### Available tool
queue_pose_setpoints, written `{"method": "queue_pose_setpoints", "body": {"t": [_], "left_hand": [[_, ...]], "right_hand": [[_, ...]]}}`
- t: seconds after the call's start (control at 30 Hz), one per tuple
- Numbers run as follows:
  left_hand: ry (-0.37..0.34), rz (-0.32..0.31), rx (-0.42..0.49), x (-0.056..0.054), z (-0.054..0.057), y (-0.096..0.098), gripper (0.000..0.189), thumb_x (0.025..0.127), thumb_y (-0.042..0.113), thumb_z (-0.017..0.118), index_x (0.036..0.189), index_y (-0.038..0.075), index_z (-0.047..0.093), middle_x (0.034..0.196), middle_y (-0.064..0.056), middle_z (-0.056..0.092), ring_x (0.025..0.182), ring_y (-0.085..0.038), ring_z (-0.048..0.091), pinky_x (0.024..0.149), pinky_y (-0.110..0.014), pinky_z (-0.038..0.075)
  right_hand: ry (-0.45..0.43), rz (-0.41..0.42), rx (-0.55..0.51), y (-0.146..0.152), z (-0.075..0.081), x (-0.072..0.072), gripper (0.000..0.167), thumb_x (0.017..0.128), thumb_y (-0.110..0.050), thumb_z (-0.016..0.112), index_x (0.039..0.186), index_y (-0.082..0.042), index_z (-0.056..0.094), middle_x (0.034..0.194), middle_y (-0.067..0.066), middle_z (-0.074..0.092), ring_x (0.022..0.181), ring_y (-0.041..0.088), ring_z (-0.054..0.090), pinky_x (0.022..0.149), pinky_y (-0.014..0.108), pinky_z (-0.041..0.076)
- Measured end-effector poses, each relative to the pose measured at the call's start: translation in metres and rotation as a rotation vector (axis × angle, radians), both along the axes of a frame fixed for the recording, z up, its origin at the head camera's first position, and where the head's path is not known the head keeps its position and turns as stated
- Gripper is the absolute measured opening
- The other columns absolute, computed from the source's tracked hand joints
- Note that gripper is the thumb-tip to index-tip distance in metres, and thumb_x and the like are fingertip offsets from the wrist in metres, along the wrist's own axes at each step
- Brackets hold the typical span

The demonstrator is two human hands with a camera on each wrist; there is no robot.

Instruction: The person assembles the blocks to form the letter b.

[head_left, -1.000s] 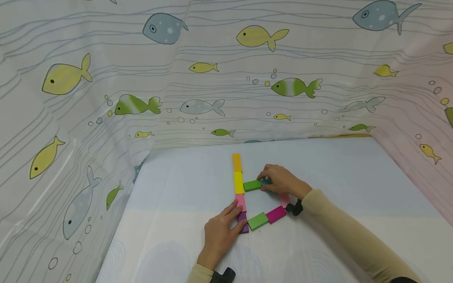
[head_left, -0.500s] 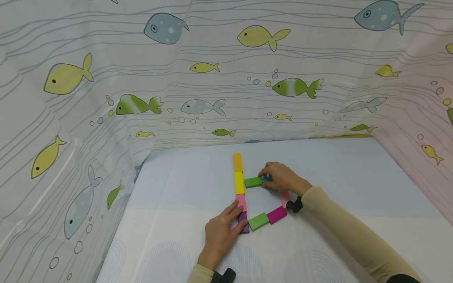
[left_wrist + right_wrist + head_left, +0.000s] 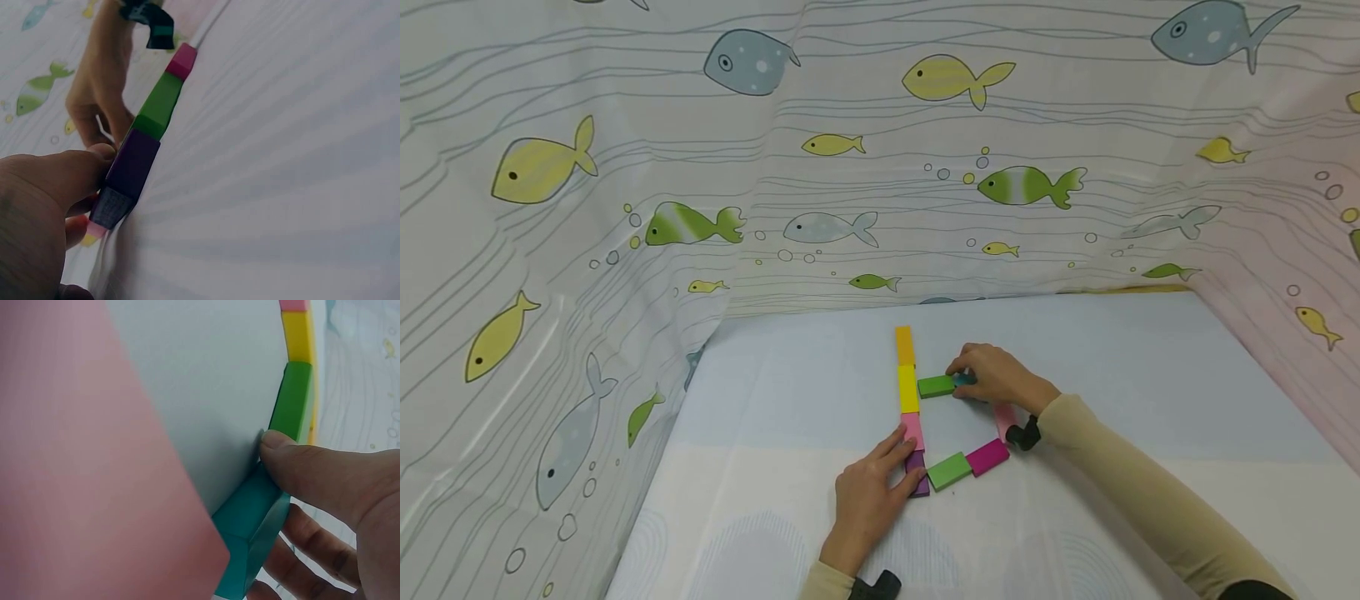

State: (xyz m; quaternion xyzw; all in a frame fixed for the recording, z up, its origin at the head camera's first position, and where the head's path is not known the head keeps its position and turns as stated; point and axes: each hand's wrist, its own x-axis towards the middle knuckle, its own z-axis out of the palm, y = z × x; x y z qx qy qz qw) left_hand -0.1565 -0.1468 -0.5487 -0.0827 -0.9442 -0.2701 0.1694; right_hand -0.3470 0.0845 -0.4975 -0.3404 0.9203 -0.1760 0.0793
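Coloured rectangular blocks form a line on the table with a loop at its right. In the head view my left hand [image 3: 871,493] is at the line's near end. Its thumb and fingers grip the purple block [image 3: 134,159], fingertips also touching the pink block [image 3: 912,428]. My right hand [image 3: 1000,379] pinches a teal block [image 3: 253,500] at the loop's far side. Its thumb lies where the teal meets a green block [image 3: 292,403]. The right hand hides part of the teal in the head view. Another pink block [image 3: 1004,419] stands below that wrist, blurred in the right wrist view.
A yellow block [image 3: 908,389] and an orange block [image 3: 905,346] continue the line away from me. A light green block [image 3: 950,472] and a magenta block [image 3: 987,457] make the loop's near side. Fish-printed cloth [image 3: 880,183] surrounds the pale table [image 3: 775,392].
Over the first half second my right hand shifts the teal and green blocks slightly away from me. Since then both hands have stayed almost still; the left holds its place throughout.
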Motion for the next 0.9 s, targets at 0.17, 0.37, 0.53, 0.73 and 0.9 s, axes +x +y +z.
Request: {"method": "queue_pose_setpoints", "body": {"t": [0.17, 0.37, 0.53, 0.73, 0.9], "left_hand": [[0.003, 0.001, -0.005, 0.000, -0.001, 0.000, 0.047, 0.087, 0.039, 0.087, 0.130, 0.022, 0.078, 0.141, 0.005, 0.071, 0.109, -0.023, 0.078, 0.061, -0.020, 0.052], [-0.008, -0.003, -0.001, 0.000, 0.000, 0.000, 0.048, 0.088, 0.039, 0.087, 0.131, 0.021, 0.078, 0.142, 0.005, 0.071, 0.109, -0.024, 0.078, 0.061, -0.018, 0.051], [-0.003, -0.003, 0.006, 0.001, 0.001, 0.001, 0.047, 0.087, 0.038, 0.088, 0.130, 0.020, 0.078, 0.141, 0.004, 0.071, 0.109, -0.024, 0.078, 0.060, -0.018, 0.051], [0.009, -0.012, 0.010, 0.001, 0.001, 0.002, 0.047, 0.087, 0.038, 0.088, 0.130, 0.020, 0.078, 0.141, 0.004, 0.071, 0.108, -0.024, 0.078, 0.059, -0.018, 0.049], [-0.002, -0.003, 0.001, 0.001, 0.001, 0.001, 0.048, 0.087, 0.038, 0.088, 0.130, 0.020, 0.078, 0.142, 0.004, 0.071, 0.108, -0.025, 0.078, 0.057, -0.015, 0.045]], "right_hand": [[-0.002, 0.003, 0.006, -0.001, 0.000, 0.000, 0.036, 0.088, -0.028, 0.089, 0.121, -0.015, 0.081, 0.110, 0.002, 0.073, 0.094, 0.017, 0.067, 0.091, 0.037, 0.062], [0.005, 0.014, 0.006, -0.002, 0.000, 0.000, 0.036, 0.089, -0.027, 0.088, 0.121, -0.015, 0.081, 0.110, 0.002, 0.073, 0.093, 0.017, 0.066, 0.090, 0.037, 0.061], [0.000, 0.031, -0.019, 0.001, 0.001, -0.001, 0.040, 0.089, -0.029, 0.088, 0.125, -0.014, 0.079, 0.112, 0.002, 0.073, 0.094, 0.017, 0.068, 0.089, 0.037, 0.061], [-0.085, -0.033, -0.123, 0.033, 0.012, -0.002, 0.051, 0.094, -0.031, 0.082, 0.138, -0.009, 0.070, 0.119, 0.009, 0.072, 0.105, 0.024, 0.070, 0.092, 0.045, 0.060], [-0.210, -0.047, -0.178, 0.078, 0.015, 0.004, 0.052, 0.091, -0.031, 0.084, 0.134, -0.005, 0.069, 0.118, 0.010, 0.073, 0.104, 0.024, 0.069, 0.088, 0.040, 0.058]]}}
